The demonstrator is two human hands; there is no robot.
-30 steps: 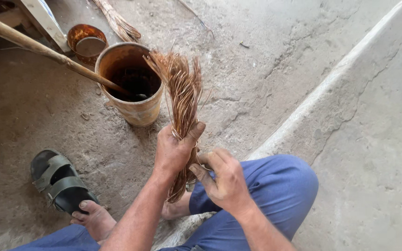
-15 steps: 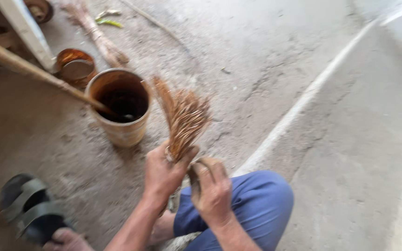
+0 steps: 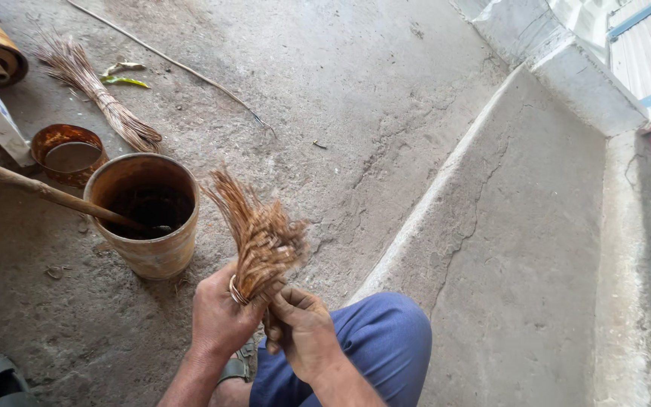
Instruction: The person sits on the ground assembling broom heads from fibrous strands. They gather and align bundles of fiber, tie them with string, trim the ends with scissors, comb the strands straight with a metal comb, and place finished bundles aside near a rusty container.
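Rusty can point(image 3: 147, 226): dark contents inside, kind unclear; a wooden stick point(image 3: 43, 192) leans into it from the left. Smaller rusty tin point(image 3: 68, 153) just beyond the can, murky fill. Right of the can, left hand point(image 3: 220, 316) closed around the fibre bundle point(image 3: 261, 241), fanned end up; right hand point(image 3: 303, 328) pinches its lower end. Second bundle point(image 3: 96, 94) lies on the cracked concrete floor point(image 3: 356, 113) behind the can. Raised concrete ledge point(image 3: 521, 226) further right.
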